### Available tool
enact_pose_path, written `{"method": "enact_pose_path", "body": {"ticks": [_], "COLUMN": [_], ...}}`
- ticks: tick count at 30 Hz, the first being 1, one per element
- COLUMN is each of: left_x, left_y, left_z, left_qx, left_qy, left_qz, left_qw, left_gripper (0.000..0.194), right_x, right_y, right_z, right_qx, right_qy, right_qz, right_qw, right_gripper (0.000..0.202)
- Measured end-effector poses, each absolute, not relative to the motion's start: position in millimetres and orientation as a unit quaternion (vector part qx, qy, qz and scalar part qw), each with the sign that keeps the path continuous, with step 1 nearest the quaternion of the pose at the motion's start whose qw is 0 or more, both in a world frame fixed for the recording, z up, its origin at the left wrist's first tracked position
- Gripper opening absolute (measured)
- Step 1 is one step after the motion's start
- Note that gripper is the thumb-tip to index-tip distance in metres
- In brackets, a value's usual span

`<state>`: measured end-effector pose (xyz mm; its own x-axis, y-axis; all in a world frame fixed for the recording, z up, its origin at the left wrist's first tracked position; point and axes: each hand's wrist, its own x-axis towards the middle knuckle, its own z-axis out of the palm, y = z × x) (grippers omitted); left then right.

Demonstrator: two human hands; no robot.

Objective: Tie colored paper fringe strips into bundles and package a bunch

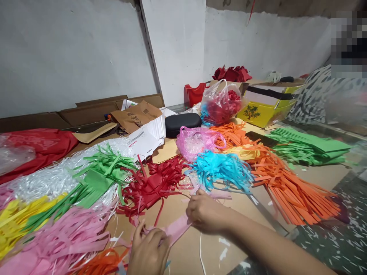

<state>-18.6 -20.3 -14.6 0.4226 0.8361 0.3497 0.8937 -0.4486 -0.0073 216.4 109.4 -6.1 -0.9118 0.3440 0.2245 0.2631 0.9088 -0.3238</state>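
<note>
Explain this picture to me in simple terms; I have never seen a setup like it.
There is no machine here, only a person's two bare hands. The single picture comes from a camera worn on that person's head, looking forward and down. The left hand and the right hand hold a flat, pink, paper-like strip between them. Beyond them, on a smooth tan surface, lie a tangled red strip bundle, a looped bright-blue strip bundle and a fanned orange strip bundle. Farther back are a crinkled pink plastic bag and a rounded black case.
</note>
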Motion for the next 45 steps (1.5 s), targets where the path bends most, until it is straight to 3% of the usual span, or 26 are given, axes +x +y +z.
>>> {"method": "enact_pose_path", "body": {"ticks": [3, 9, 12, 19, 30, 33, 37, 43, 45], "left_x": [-26.2, -12.6, 0.3, 6.5, 1.4, -0.5, -3.4, -4.8, -7.2], "left_y": [-20.9, -22.6, -22.3, -19.0, -23.5, -23.2, -24.0, -27.0, -27.6], "left_z": [-12.0, -17.9, -24.5, -43.2, -59.7, -62.9, -59.1, -46.8, -41.5], "left_qx": [-0.842, -0.794, -0.768, -0.803, -0.801, -0.794, -0.802, -0.819, -0.818], "left_qy": [-0.51, -0.546, -0.56, -0.489, -0.488, -0.49, -0.487, -0.482, -0.498], "left_qz": [-0.152, -0.233, -0.256, -0.287, -0.316, -0.339, -0.328, -0.296, -0.272], "left_qw": [0.087, 0.128, 0.178, 0.18, 0.139, 0.124, 0.108, 0.094, 0.095], "left_gripper": [0.017, 0.021, 0.028, 0.04, 0.042, 0.042, 0.036, 0.035, 0.035], "right_x": [220.9, 221.8, 219.0, 221.9, 221.6, 218.7, 215.7, 215.1, 217.2], "right_y": [112.0, 111.4, 103.8, 68.5, 45.3, 38.7, 30.8, 22.6, 24.1], "right_z": [-2.3, 1.5, 3.4, -11.3, -8.8, -8.8, -19.1, -32.4, -34.5], "right_qx": [-0.175, -0.16, -0.153, -0.176, -0.22, -0.225, -0.235, -0.233, -0.257], "right_qy": [-0.958, -0.959, -0.97, -0.964, -0.962, -0.956, -0.939, -0.94, -0.939], "right_qz": [0.18, 0.205, 0.137, -0.059, 0.028, 0.073, -0.02, -0.043, -0.031], "right_qw": [0.137, 0.116, 0.132, 0.191, 0.162, 0.173, 0.252, 0.244, 0.229], "right_gripper": [0.006, 0.02, 0.019, 0.014, 0.004, 0.024, 0.005, 0.024, 0.021]}}
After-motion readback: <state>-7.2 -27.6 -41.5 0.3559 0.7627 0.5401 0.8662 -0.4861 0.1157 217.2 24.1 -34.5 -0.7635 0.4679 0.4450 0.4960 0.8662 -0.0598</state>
